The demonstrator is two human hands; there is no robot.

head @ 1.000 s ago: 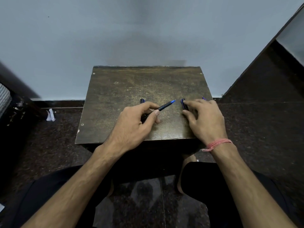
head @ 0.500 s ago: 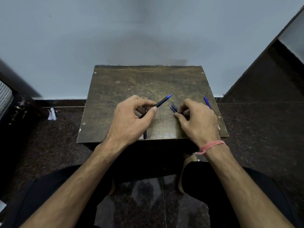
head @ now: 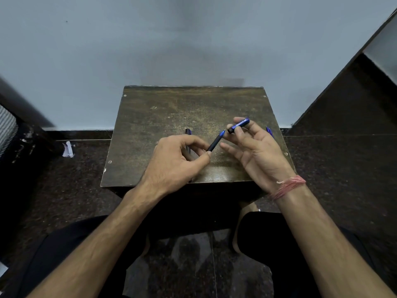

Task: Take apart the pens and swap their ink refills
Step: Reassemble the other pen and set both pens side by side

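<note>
In the middle of the frame, the left hand (head: 176, 158) pinches a dark pen (head: 215, 141) so its blue tip points up to the right. The right hand (head: 255, 147) grips a blue cap (head: 238, 125) by its fingertips, open end just beside that tip, likely to fit them together. Two more pen pieces (head: 188, 132) lie on the brown surface (head: 163, 117), half hidden behind the hands.

A plain room in a home, by the look of it: a person sits low on a dark speckled stone floor (head: 81, 203) before a small worn wooden table (head: 171, 117) set against a bare pale wall (head: 171, 39), a scrap of paper (head: 68, 149) lying by the skirting.
</note>
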